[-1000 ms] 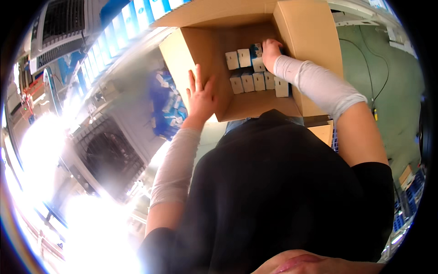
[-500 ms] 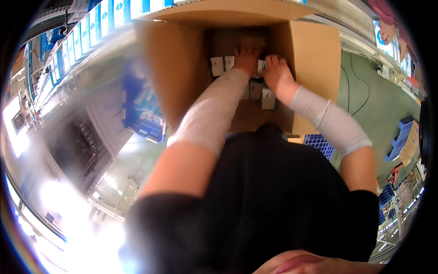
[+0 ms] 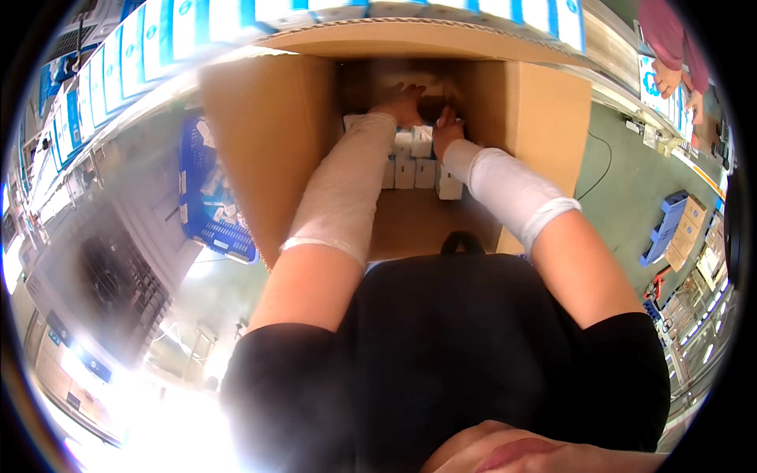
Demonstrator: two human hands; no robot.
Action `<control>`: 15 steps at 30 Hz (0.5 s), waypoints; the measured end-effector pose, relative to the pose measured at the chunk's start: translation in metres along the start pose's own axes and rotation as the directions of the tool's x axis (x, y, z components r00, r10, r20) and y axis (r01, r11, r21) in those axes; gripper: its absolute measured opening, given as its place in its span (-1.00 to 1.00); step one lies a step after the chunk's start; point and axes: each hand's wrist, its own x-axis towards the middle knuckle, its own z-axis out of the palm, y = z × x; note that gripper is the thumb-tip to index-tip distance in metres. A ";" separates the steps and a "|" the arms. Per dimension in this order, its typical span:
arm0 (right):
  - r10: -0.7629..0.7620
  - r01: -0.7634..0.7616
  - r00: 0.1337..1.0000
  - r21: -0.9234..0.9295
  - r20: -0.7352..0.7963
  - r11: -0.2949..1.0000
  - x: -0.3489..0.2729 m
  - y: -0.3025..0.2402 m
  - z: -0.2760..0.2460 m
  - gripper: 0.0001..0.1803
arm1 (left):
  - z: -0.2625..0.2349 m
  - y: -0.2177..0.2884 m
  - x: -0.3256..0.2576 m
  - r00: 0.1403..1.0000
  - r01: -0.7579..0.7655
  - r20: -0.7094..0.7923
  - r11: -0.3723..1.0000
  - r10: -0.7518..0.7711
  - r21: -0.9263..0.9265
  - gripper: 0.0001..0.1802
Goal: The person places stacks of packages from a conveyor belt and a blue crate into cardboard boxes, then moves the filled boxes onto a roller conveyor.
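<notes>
Both arms, in pale sleeves, reach into a large open cardboard box (image 3: 441, 229). Inside, small white boxes (image 3: 404, 173) stand packed in rows against the far part. My left hand (image 3: 402, 109) lies over the far row with its fingers spread, near the back wall. Right beside it, my right hand (image 3: 449, 132) touches the boxes at the right end of the rows; its fingertips are dim and blurred, so a grip cannot be made out. One white box (image 3: 449, 185) stands at the near right corner of the group, below my right wrist.
Blue-and-white cartons (image 3: 185, 31) line a shelf beyond the box. A blue crate (image 3: 229, 236) with white and blue packets is at left. A co-worker's hands (image 3: 666, 79) are at a blue-and-white carton at far right. Blue crates (image 3: 665, 229) and cardboard sit on the right-hand floor.
My hands have gone deeper into the box and slightly left. My right arm has straightened forward. The view has shifted, showing more of the shelf cartons and the white boxes' near row.
</notes>
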 end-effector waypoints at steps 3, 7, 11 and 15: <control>-0.138 0.143 0.976 -0.021 0.171 0.989 -0.042 0.031 -0.115 -0.47 | -0.010 -0.017 -0.003 0.971 -0.047 -0.166 0.822 0.170 0.568 -0.28; -0.280 0.277 0.924 0.047 0.261 0.960 -0.080 -0.022 -0.043 -0.72 | 0.001 -0.038 0.042 0.999 -0.021 -0.011 0.845 0.031 0.535 -0.40; -0.037 0.109 0.941 -0.198 0.338 0.974 -0.047 -0.072 0.028 -0.61 | 0.001 0.007 -0.003 0.998 0.030 0.029 0.840 -0.054 0.541 -0.52; 0.071 -0.023 0.880 -0.108 0.470 0.994 0.005 -0.104 0.077 -0.54 | 0.035 0.071 -0.077 0.828 -0.072 -0.431 0.830 0.359 0.553 -0.55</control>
